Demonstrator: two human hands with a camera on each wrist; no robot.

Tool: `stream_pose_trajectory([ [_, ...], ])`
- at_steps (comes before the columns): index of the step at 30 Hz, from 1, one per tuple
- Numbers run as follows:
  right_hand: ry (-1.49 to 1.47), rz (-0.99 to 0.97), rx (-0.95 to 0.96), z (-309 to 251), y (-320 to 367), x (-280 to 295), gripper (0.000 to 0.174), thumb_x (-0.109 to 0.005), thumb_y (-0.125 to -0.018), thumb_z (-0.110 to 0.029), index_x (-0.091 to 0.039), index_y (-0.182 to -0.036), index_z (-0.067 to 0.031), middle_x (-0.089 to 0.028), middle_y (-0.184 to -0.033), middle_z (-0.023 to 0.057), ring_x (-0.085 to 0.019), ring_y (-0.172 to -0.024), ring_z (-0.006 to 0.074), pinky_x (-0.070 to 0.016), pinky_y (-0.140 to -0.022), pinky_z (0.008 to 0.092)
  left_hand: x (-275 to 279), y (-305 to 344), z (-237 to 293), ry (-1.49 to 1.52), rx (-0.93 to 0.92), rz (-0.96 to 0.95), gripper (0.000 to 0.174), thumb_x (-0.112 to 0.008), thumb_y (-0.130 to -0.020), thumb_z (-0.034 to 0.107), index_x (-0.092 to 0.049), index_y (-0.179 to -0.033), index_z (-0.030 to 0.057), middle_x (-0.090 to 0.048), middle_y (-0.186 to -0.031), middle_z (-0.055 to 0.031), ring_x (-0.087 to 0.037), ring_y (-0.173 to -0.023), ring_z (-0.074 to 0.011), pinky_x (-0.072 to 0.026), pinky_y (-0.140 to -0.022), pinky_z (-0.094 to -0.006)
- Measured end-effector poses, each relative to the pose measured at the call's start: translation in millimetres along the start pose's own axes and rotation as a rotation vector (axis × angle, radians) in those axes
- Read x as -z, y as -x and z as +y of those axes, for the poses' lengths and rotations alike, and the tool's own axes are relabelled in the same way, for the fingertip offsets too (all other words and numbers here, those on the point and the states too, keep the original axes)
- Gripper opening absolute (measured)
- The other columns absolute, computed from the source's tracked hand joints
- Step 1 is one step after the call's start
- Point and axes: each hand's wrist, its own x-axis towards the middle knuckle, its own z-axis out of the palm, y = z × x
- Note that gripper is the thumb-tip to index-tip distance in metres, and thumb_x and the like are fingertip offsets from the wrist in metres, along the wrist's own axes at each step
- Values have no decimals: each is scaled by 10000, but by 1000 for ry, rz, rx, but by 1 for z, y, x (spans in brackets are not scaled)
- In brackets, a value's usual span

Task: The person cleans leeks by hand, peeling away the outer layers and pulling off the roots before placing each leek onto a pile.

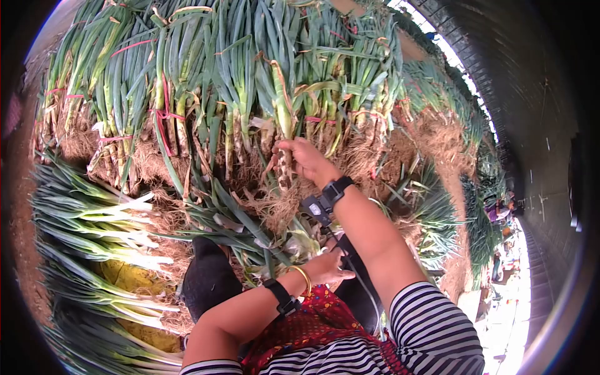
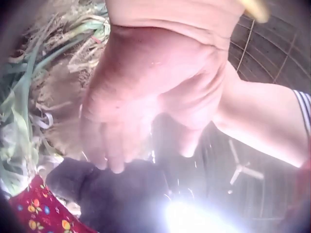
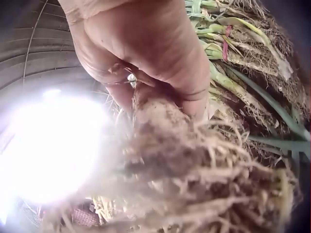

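Note:
In the head view my right hand (image 1: pixel 307 161) grips a green onion stalk (image 1: pixel 282 106) near its base, its brown roots (image 1: pixel 281 206) hanging below the fingers. The right wrist view shows that hand (image 3: pixel 150 53) curled round the pale stem (image 3: pixel 158 114), with tangled roots (image 3: pixel 194 179) close to the camera. My left hand (image 1: pixel 325 267) is over the lap, lower in the head view, holding nothing. Its fingers hang down, extended and loosely spread, in the left wrist view, where the hand (image 2: pixel 150 92) is near a dark knee (image 2: pixel 116 194).
Bundles of green onions (image 1: pixel 125 81) tied with red bands stand in a row across the back. Peeled stalks with white ends (image 1: pixel 119 250) lie at the left on a yellow sack (image 1: pixel 128 276). Loose leaves (image 1: pixel 231 219) and soil lie between. More onions (image 1: pixel 431 212) are at the right.

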Motion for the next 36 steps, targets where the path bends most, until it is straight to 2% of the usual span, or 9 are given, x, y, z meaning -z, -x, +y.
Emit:
stream_pose_trajectory([
  [3,-16,12,22,-6,12,-14,150,-536,-868,-133,-555,-909,10,-601,-788,112,-621,-677,213,-548,-576,351,-15,9,39,467,-285,-416,515,-556,-864,245,-352,-1295,50,-490,-1217,-133,-557,-984,-236,-463,-818,-338],
  [7,94,0,22,-25,30,-26,140,-549,-861,-133,-561,-892,2,-601,-778,99,-622,-669,205,-546,-562,352,-49,25,59,472,-179,-815,329,-428,-906,133,-455,-1219,36,-505,-1196,-104,-519,-1046,-197,-458,-848,-310],
  [12,199,69,-9,-34,47,-21,146,-536,-849,-119,-557,-822,22,-607,-697,106,-609,-564,188,-506,-443,303,-67,17,61,618,-202,-975,266,-404,-941,133,-503,-1161,19,-511,-1179,-91,-505,-1088,-187,-441,-898,-304],
  [17,295,104,-75,-34,53,-4,152,-541,-857,-134,-497,-927,-7,-593,-754,78,-607,-594,153,-501,-436,290,-78,22,84,732,-252,-899,354,-422,-956,271,-518,-1134,-20,-546,-1101,-43,-528,-1003,-120,-429,-895,-251],
  [19,305,80,-97,-33,52,4,196,-540,-865,-138,-455,-985,-9,-583,-836,90,-619,-694,194,-567,-596,352,-76,24,90,788,-386,-892,378,-421,-953,291,-531,-1098,-41,-558,-1082,-49,-548,-965,-122,-437,-884,-245],
  [27,390,102,-162,-47,60,11,225,-566,-866,-172,-447,-1005,-41,-588,-870,74,-618,-726,180,-523,-586,335,-78,-4,63,971,-228,-516,298,-415,-957,237,-508,-1026,-37,-545,-1057,-95,-564,-1004,-172,-444,-919,-283],
  [33,396,84,-44,-38,68,9,289,-561,-860,-160,-423,-1050,10,-575,-841,85,-593,-655,161,-494,-513,292,-99,-26,64,142,-282,-386,286,-422,-949,231,-546,-1031,-12,-603,-1006,-134,-608,-869,-239,-489,-722,-344],
  [35,361,78,5,-30,70,3,317,-573,-844,-148,-406,-1050,26,-547,-824,82,-581,-606,148,-436,-451,263,-140,-44,30,38,-622,-195,130,-495,-878,136,-528,-933,22,-603,-897,-109,-596,-870,-198,-466,-736,-310],
  [36,333,86,22,-29,77,-4,328,-575,-840,-156,-409,-1048,36,-542,-831,89,-573,-602,153,-433,-457,270,-142,-51,39,-496,-856,-185,151,-534,-849,123,-527,-967,29,-586,-985,-95,-561,-945,-174,-452,-778,-305],
])
